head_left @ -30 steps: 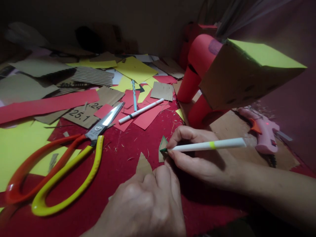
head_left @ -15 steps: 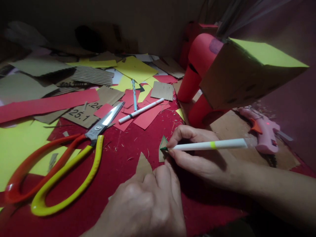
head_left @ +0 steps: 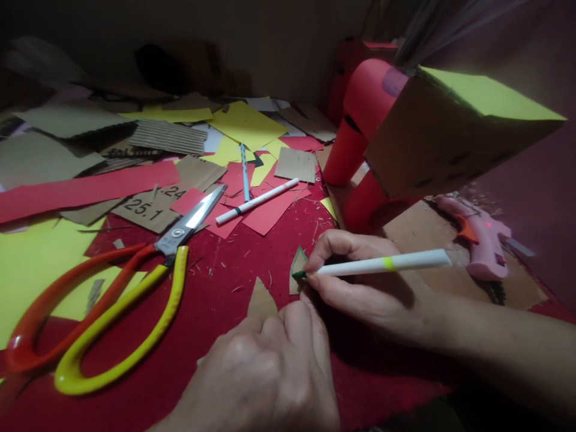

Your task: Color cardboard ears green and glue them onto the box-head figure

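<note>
My right hand (head_left: pixel 360 276) pinches a white marker (head_left: pixel 382 264) with a yellow band. Its dark green tip rests on a small pointed cardboard piece (head_left: pixel 296 282) that has green along its edges. My left hand (head_left: pixel 274 366) is closed, knuckles up, with its fingertips at the lower right edge of that small piece; the exact grip is hidden. A second pointed cardboard piece (head_left: pixel 262 298) juts out from beyond the left knuckles, its lower part covered. To the left lie large scissors (head_left: pixel 177 234) with one orange and one yellow handle, blades together.
A cardboard box (head_left: pixel 418 138) with a yellow top and red paper tubes (head_left: pixel 344 153) stands at right. Behind it lies a pink glue gun (head_left: pixel 481 240) with a red light. Another white marker (head_left: pixel 257 202), a light blue stick (head_left: pixel 245 174) and paper scraps (head_left: pixel 247 123) cover the far side.
The marker tip has shifted very slightly down on the small cardboard piece. Both hands hold nearly the same position, and the scissors and scraps stay where they were.
</note>
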Demonstrator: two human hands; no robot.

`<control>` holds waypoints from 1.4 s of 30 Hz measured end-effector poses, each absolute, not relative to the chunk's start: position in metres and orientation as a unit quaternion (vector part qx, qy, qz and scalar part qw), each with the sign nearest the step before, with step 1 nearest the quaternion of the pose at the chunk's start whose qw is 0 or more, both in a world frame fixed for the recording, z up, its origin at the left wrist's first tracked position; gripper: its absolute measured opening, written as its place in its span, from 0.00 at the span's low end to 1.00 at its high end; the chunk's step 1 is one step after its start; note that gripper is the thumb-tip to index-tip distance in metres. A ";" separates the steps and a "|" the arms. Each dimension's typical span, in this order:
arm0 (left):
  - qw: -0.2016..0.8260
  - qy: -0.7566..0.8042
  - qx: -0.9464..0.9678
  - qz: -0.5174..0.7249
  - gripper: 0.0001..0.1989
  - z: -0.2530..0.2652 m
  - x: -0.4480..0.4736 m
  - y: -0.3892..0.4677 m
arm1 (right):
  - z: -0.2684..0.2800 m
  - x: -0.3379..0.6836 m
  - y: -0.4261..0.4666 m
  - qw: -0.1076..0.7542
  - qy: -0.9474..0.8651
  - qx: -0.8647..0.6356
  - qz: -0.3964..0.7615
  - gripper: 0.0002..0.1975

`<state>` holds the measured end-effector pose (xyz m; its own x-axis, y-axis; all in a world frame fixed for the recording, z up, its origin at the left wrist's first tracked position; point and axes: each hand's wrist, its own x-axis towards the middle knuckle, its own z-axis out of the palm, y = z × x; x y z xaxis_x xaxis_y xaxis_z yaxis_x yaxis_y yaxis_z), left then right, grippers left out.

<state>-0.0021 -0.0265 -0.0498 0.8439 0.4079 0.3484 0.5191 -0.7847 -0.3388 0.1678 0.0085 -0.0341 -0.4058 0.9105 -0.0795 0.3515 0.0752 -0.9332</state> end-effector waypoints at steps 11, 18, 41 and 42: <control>0.216 -0.251 -0.934 -0.135 0.12 -0.050 -0.004 -0.027 | -0.039 0.165 0.009 0.330 -0.713 -0.469 0.404 0.06; 0.219 -0.254 -0.933 -0.132 0.12 -0.049 -0.005 -0.027 | -0.037 0.167 0.008 0.299 -0.723 -0.462 0.418 0.05; 0.218 -0.241 -0.938 -0.121 0.17 -0.047 -0.004 -0.026 | -0.035 0.165 0.008 0.327 -0.719 -0.490 0.370 0.06; 0.215 -0.237 -0.940 -0.119 0.17 -0.047 -0.005 -0.027 | -0.035 0.165 0.008 0.330 -0.712 -0.495 0.372 0.06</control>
<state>-0.0046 -0.0266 -0.0468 0.8592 0.3948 0.3254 0.4970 -0.7952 -0.3474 0.1647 0.0084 -0.0346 -0.2914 0.9511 0.1023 0.4594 0.2330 -0.8571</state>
